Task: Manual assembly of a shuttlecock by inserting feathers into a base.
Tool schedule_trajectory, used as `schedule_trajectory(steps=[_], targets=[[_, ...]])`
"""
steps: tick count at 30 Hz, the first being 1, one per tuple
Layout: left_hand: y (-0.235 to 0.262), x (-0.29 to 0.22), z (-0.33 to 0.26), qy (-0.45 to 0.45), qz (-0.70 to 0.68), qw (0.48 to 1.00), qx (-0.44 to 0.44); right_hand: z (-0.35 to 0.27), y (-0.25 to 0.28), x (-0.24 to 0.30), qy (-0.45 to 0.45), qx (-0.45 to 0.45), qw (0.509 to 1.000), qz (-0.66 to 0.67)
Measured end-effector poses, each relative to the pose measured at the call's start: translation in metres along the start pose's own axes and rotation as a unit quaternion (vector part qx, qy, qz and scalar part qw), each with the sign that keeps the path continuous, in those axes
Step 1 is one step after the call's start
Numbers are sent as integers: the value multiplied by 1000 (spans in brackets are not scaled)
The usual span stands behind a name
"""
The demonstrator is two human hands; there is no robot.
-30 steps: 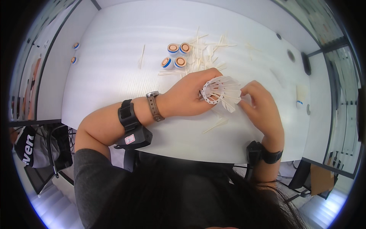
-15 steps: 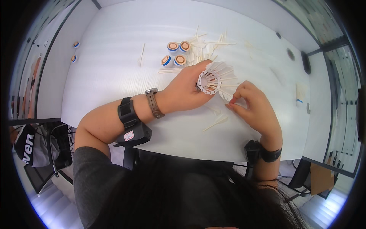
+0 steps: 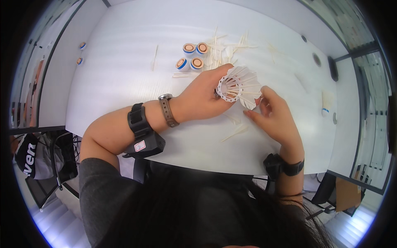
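A white desk (image 3: 124, 70) bounded by pale partitions (image 3: 73, 51) is noted as the work surface. The left hand (image 3: 202, 97) is found clasped around a feathered shuttlecock skirt (image 3: 250, 80), its fingers partly hidden. The right hand (image 3: 275, 115) is placed at the feather tips, thumb and fingers bent; whether a feather is pinched cannot be told. The skirt is held above the desk, between front and back edges, nearer the right edge than the left. It is judged very light, stiff at its ring, springy and easily frayed at the vanes; a gentle hold around the ring end is advised, with the vanes left unpressed. White feathers are seen fanned from a perforated white ring (image 3: 228, 100), the cone tilted and spreading toward the right edge. Four cork-topped cylinders (image 3: 197, 64) with blue bands are grouped toward the back edge. Loose feathers (image 3: 237, 46) are scattered beside them.
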State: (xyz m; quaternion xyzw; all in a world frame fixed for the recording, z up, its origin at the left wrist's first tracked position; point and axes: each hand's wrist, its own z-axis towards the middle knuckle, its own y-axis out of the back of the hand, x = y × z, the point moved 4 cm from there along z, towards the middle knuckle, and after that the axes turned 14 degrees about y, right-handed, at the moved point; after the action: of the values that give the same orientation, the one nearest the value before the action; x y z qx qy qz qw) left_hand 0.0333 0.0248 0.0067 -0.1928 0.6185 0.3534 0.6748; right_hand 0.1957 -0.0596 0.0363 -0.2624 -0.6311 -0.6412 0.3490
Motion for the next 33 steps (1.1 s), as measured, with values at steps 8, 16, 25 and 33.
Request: schedule_trajectory(steps=[8,16,25,33], targets=[[-1,-1,0,1,8,1000,0,1,-1,0,1,-5,1000,-20],[6,6,-1,61,-29,997,-23,3,5,0,53,-88,991,85],[7,3,-2,34,-1,997,-66,2,7,-8,12,-144,941,306],[3,7,-1,3,85,996,38,3,3,-9,13,-194,912,360]])
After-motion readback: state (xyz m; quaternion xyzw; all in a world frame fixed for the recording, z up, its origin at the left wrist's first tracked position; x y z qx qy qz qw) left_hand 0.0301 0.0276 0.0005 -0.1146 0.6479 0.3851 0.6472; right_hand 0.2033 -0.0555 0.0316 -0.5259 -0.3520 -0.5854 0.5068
